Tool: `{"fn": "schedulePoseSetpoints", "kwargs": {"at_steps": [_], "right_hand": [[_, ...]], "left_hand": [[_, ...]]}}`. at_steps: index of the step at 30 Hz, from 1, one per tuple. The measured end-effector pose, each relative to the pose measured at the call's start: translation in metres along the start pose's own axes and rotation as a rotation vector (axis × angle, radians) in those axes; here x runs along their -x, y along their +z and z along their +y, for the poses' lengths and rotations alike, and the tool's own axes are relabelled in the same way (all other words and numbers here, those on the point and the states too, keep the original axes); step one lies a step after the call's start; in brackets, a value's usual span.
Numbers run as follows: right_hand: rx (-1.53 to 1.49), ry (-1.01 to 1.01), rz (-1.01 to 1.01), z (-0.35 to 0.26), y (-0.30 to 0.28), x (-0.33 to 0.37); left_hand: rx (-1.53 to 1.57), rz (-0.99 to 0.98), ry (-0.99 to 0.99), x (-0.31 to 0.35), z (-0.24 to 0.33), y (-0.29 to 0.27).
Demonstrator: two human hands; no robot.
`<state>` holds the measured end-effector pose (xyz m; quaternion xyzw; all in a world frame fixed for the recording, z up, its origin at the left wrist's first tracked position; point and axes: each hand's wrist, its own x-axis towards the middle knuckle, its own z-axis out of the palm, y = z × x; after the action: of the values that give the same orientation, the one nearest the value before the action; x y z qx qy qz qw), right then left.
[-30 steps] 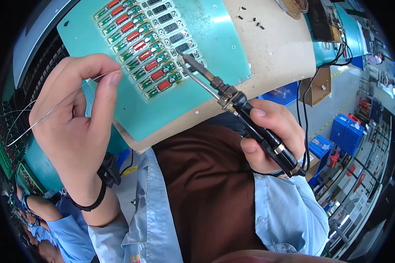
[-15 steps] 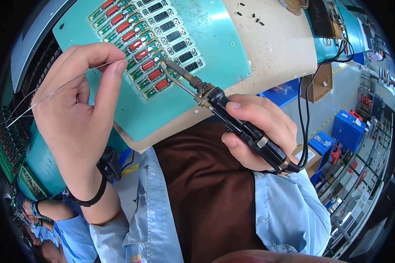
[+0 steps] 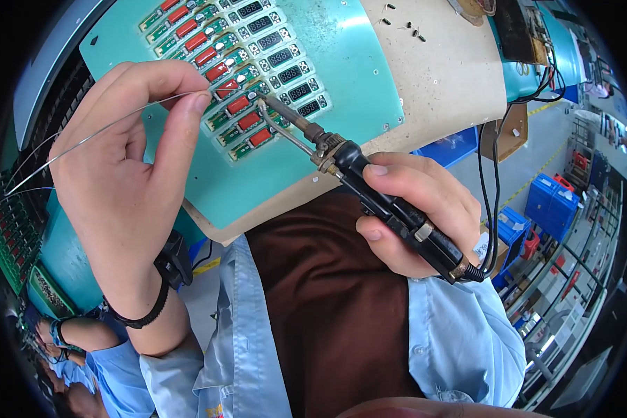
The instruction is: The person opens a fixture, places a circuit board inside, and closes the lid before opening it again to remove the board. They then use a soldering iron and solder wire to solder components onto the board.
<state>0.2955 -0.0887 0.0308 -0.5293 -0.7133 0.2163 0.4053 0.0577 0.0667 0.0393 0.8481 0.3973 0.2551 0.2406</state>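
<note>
My left hand is closed in a pinch, thumb against forefinger, on a thin silvery solder wire. Its tail trails back past the wrist side; its front end reaches over the circuit boards. In my right hand is a black soldering iron with a thin metal tube beside its shaft. The iron's tip is down at the boards, close to the wire's front end; exact contact is too small to tell. Small green circuit boards with red components and black digit displays sit in a row on a teal sheet.
Beneath the sheet lies a beige board with several tiny black parts. Black cables run from the iron up the right side. A co-worker's arm is at lower left. Blue crates stand at right.
The right hand and iron have shifted slightly right, and the left fingertips slightly right and up. The boards sit a little lower right in the picture. Both grips are unchanged.
</note>
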Motion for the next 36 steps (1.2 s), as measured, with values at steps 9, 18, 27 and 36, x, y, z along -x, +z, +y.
{"fn": "schedulePoseSetpoints", "kwargs": {"at_steps": [9,18,27,36], "right_hand": [[-0.038,0.066,0.065,-0.007,-0.008,0.007],[0.083,0.082,0.289,0.031,-0.023,0.009],[0.120,0.238,0.831,0.117,-0.040,-0.014],[-0.293,0.121,0.564,0.062,-0.016,-0.006]], "left_hand": [[-0.022,0.048,-0.006,0.005,-0.002,-0.004],[-0.005,0.108,-0.045,0.020,0.007,-0.015],[0.010,0.086,-0.124,0.043,0.012,-0.021],[0.230,0.050,-0.114,0.051,0.031,-0.009]]}}
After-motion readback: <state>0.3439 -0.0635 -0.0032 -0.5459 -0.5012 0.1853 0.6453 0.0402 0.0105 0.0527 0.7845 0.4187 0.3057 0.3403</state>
